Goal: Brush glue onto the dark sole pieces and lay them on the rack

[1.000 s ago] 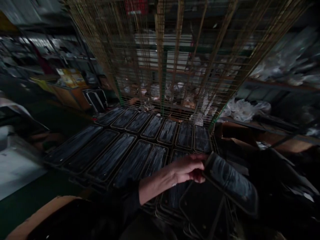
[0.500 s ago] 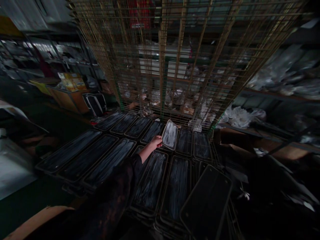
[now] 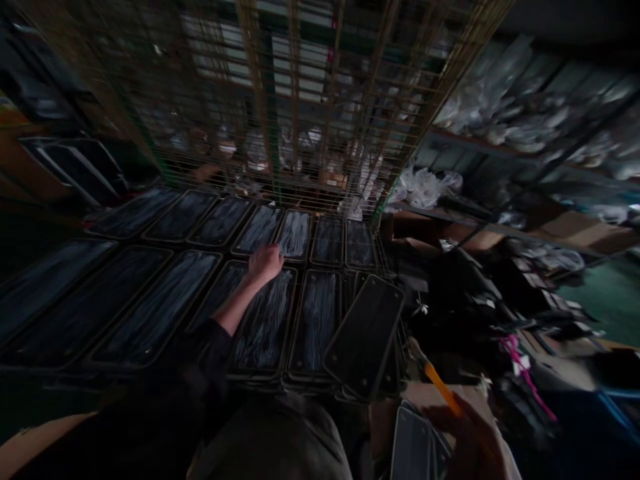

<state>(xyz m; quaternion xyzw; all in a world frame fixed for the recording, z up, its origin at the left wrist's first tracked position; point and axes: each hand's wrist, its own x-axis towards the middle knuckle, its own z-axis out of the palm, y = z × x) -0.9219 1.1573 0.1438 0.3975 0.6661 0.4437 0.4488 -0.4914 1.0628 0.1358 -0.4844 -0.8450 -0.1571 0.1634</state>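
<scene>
My left hand (image 3: 266,262) is closed at the near left corner of a dark rectangular panel (image 3: 294,233) in the back row, fingertips on its edge. White streaks cover that panel, which lies nearly level with its neighbours. At the lower right, my right hand (image 3: 465,427), dim and blurred, is wrapped round a brush (image 3: 440,385) with an orange handle. Its bristle end points up and left. Between the hands, a plain dark panel (image 3: 367,333) lies askew over the right end of the front row. A streaked panel (image 3: 267,320) sits just below my left hand.
Several more streaked panels (image 3: 155,307) lie in two rows on a rack. A tall wire mesh (image 3: 270,100) rises behind them. Shelves with plastic bags (image 3: 423,183) stand at the right. Below the brush, a box (image 3: 385,427) is beside more panels (image 3: 410,443).
The panel in my left hand has gone from tilted up to nearly flat in the back row. My view has turned right and down, bringing my right hand and the brush into sight.
</scene>
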